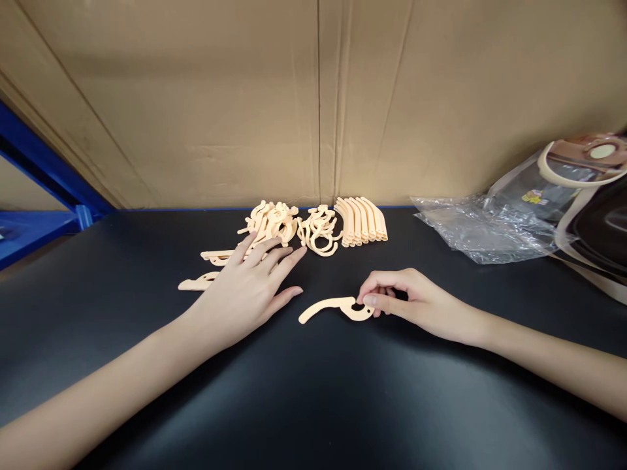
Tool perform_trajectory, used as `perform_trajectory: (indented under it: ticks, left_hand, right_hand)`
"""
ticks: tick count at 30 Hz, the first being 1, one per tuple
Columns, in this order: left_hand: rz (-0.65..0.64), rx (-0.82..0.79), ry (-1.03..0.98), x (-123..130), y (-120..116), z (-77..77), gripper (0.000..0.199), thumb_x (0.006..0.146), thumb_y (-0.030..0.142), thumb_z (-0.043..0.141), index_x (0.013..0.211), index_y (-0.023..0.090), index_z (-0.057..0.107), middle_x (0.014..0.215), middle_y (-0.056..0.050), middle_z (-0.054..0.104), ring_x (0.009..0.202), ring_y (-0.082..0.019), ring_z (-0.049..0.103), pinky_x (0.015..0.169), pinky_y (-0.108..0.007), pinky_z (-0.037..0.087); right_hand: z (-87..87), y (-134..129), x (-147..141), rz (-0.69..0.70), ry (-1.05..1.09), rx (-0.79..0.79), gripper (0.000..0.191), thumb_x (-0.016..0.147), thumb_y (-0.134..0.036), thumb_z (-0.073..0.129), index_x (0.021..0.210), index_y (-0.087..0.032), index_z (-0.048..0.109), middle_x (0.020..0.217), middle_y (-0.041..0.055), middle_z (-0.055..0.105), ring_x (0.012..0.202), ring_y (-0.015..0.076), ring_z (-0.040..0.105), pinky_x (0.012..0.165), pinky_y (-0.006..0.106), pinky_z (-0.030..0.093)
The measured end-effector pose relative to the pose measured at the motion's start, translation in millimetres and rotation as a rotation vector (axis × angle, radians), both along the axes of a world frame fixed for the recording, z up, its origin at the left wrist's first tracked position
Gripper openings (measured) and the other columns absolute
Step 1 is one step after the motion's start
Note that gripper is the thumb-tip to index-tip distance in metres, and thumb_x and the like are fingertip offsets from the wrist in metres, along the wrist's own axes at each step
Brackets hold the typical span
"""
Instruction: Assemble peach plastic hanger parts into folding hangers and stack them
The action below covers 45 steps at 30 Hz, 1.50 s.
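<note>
Between the thumb and fingers of my right hand (399,297) is the rounded end of a cream plastic hanger arm (326,307); its curved tip points left, low over the black table. My left hand (247,284) is spread palm down, fingers reaching toward a heap of similar cream pieces (272,219). Nothing shows in its grip. Beside and partly under it lie two flat cream pieces, one nearer (198,283) and one farther (215,254). To the right of the heap is a small pile of cream hooks (321,228), then a neat row of curved hanger arms (362,222).
A cardboard wall (245,104) rises behind the black table (313,405). Clear plastic wrapping (490,228) lies at the right, by a transparent bag with a cream handle (543,170). A blue metal frame (49,170) stands at the left.
</note>
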<state>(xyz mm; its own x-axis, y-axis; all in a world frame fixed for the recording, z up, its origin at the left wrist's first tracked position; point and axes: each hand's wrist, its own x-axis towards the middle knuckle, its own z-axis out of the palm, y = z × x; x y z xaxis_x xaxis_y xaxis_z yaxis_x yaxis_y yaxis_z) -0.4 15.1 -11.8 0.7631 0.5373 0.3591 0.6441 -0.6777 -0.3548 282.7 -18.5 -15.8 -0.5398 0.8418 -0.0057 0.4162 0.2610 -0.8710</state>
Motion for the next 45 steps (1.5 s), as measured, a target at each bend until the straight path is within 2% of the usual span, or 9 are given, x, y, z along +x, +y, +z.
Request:
perform_trajectory:
  ticks: [5, 10, 14, 21, 36, 45]
  left_hand:
    - [-0.005, -0.071, -0.018, 1.1, -0.1, 0.9, 0.053, 0.101, 0.039, 0.039, 0.142, 0.006, 0.046, 0.123, -0.017, 0.066, 0.126, -0.035, 0.051, 0.112, -0.058, 0.032]
    - [0.002, -0.087, -0.009, 0.4, 2.0, -0.5, 0.054, 0.101, 0.041, 0.039, 0.138, 0.005, 0.051, 0.13, -0.02, 0.062, 0.128, -0.037, 0.05, 0.11, -0.06, 0.035]
    - [-0.03, -0.063, -0.01, -0.6, 3.0, -1.9, 0.05, 0.1, 0.039, 0.041, 0.133, 0.004, 0.057, 0.125, -0.02, 0.063, 0.126, -0.038, 0.051, 0.11, -0.061, 0.034]
    - [-0.046, -0.075, -0.027, -0.5, 3.1, -0.7, 0.043, 0.1, 0.036, 0.043, 0.128, 0.011, 0.063, 0.117, -0.016, 0.068, 0.122, -0.036, 0.055, 0.109, -0.059, 0.036]
    - [-0.047, -0.052, -0.005, 1.2, 5.5, -1.2, 0.045, 0.1, 0.037, 0.043, 0.121, 0.004, 0.066, 0.114, -0.019, 0.067, 0.117, -0.037, 0.056, 0.104, -0.06, 0.04]
    - [-0.021, -0.07, -0.012, -0.4, 4.3, -0.2, 0.049, 0.1, 0.039, 0.042, 0.126, 0.003, 0.063, 0.116, -0.019, 0.062, 0.117, -0.035, 0.054, 0.106, -0.055, 0.04]
  right_hand:
    - [-0.7, -0.2, 0.3, 0.002, -0.004, -0.001, 0.029, 0.094, -0.046, 0.055, 0.089, -0.02, 0.067, 0.078, -0.0004, 0.064, 0.073, 0.014, 0.057, 0.067, 0.027, 0.041]
    - [0.0, -0.3, 0.0, 0.001, -0.003, -0.006, 0.031, 0.094, -0.048, 0.055, 0.088, -0.02, 0.066, 0.078, -0.0012, 0.064, 0.073, 0.0129, 0.057, 0.066, 0.026, 0.04]
    - [0.4, -0.5, -0.3, 0.0, -0.002, -0.005, 0.031, 0.094, -0.048, 0.055, 0.087, -0.02, 0.066, 0.078, -0.0018, 0.064, 0.073, 0.0122, 0.057, 0.067, 0.025, 0.04]
    - [-0.5, -0.3, -0.6, -0.002, -0.009, 0.002, 0.029, 0.094, -0.047, 0.056, 0.088, -0.021, 0.066, 0.077, -0.0027, 0.064, 0.072, 0.0114, 0.057, 0.066, 0.024, 0.04]
    - [-1.6, 0.7, -1.9, 0.001, -0.001, 0.009, 0.028, 0.094, -0.046, 0.056, 0.088, -0.02, 0.066, 0.076, -0.0027, 0.065, 0.07, 0.0111, 0.057, 0.064, 0.024, 0.04]
    - [-1.9, 0.0, 0.3, 0.003, -0.014, 0.013, 0.03, 0.094, -0.047, 0.055, 0.091, -0.02, 0.067, 0.079, -0.0017, 0.066, 0.072, 0.0118, 0.059, 0.065, 0.024, 0.041]
